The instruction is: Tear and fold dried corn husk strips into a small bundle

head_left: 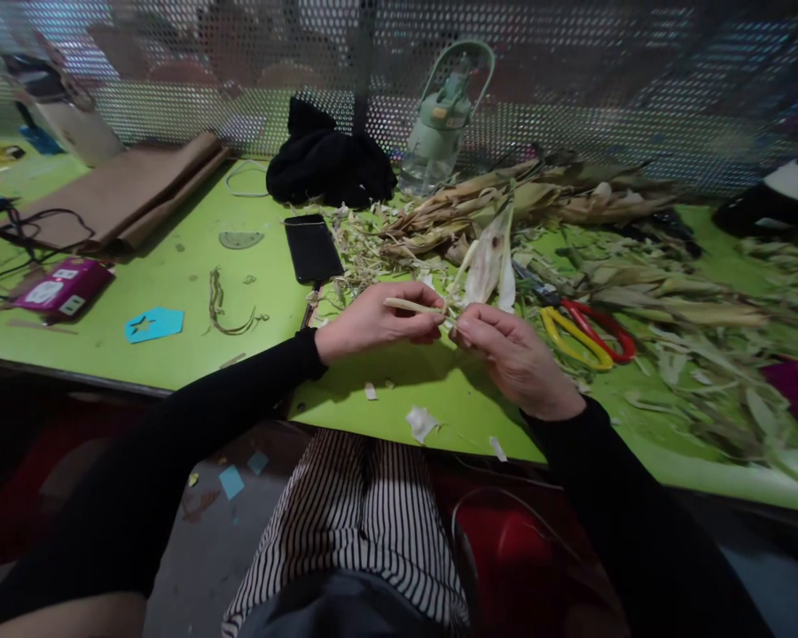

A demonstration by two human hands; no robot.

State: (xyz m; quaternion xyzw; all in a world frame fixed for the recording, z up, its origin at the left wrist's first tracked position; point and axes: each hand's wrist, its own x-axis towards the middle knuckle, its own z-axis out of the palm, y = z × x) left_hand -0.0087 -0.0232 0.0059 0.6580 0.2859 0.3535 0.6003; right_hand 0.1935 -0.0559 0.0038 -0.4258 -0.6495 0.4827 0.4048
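My left hand (382, 321) is closed in a pinch on a thin pale strip of dried corn husk (409, 306), one end of which sticks out over the fingers. Close beside it, my right hand (522, 359) pinches the other end of the husk, thumb against finger. The fingertips of both hands nearly meet, and the part between them is small and partly hidden. Just beyond the fingers a broad whitish husk leaf (487, 257) points up; whether it joins the held strip I cannot tell. Scissors with red and yellow handles (589, 335) lie right of my right hand.
Dried husks (525, 199) and shreds cover the green table's (266, 350) right side. Behind stand a green bottle (439, 124) and black cloth (329, 164) before a perforated screen. A phone (312, 248), brown paper (116, 195), purple box (66, 288) and blue tag (154, 325) lie leftward.
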